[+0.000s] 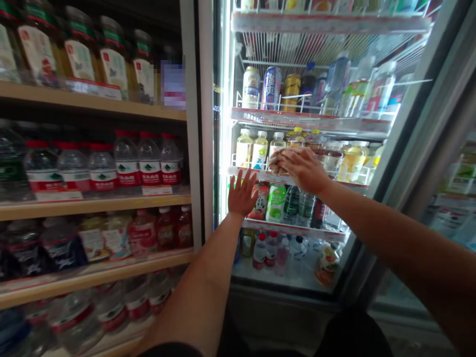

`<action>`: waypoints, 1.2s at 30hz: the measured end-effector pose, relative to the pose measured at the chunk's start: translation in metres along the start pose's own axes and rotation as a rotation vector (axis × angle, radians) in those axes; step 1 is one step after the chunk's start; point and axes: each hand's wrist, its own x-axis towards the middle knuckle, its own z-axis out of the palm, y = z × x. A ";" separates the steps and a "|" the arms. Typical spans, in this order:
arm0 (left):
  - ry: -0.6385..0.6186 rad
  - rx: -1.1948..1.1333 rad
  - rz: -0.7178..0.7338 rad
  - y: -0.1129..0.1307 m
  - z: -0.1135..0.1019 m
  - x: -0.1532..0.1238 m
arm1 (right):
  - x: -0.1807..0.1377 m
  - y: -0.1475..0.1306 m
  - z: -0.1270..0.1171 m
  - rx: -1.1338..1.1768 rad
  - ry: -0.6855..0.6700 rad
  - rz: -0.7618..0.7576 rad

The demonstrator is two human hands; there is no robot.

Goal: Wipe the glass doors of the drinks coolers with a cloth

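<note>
Two hands (pixel 241 194) (pixel 303 169) at cooler (pixel 207 148); 农夫山泉 bottles (pixel 128 166) beside.

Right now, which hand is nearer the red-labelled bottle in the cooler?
Left. The left hand is spread right beside the red-labelled bottle; the right hand rests higher, at the shelf rail above.

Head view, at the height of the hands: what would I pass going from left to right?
Red-capped water bottles → grey post → left hand → right hand → yellow drink bottles → open door.
</note>
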 end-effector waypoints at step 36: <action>-0.026 -0.075 -0.037 0.000 -0.001 0.001 | -0.057 0.057 -0.041 -0.110 -0.049 0.073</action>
